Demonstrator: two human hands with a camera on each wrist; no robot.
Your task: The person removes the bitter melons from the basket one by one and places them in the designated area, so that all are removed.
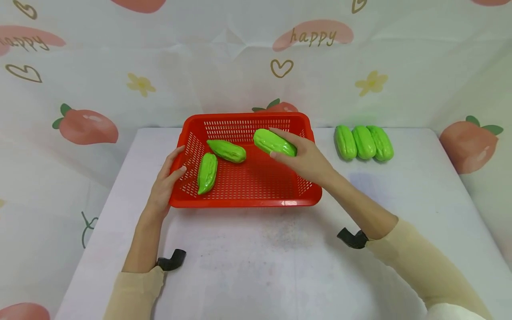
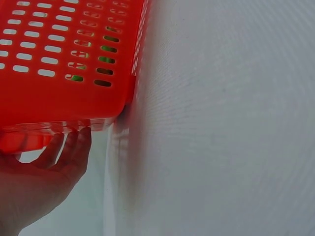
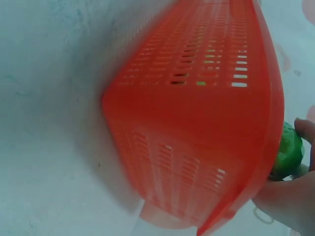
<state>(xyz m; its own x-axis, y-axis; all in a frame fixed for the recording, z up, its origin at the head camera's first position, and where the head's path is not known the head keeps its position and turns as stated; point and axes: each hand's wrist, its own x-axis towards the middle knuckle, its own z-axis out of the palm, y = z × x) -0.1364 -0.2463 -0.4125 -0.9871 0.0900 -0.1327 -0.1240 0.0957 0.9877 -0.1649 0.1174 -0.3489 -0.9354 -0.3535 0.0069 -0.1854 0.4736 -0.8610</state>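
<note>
A red basket [image 1: 244, 203] stands on the table with two green vegetables inside, one [image 1: 207, 173] near its left wall and another [image 1: 228, 151] toward the back. The left hand [image 1: 162, 186] grips the left rim, thumb over the edge; in the left wrist view its fingers [image 2: 74, 152] lie against the basket wall [image 2: 59, 98]. Above the right part of the basket, the right hand [image 1: 310, 160] holds a green vegetable [image 1: 272, 141] between thumb and fingers. The right wrist view shows this vegetable [image 3: 288, 152] beyond the rim, partly hidden, with the hand [image 3: 293, 196] around it.
Three more green vegetables [image 1: 364, 142] lie side by side on the table [image 1: 248, 262], right of the basket. A patterned cloth [image 1: 224, 58] hangs behind the table. Dark pieces are at both wrists.
</note>
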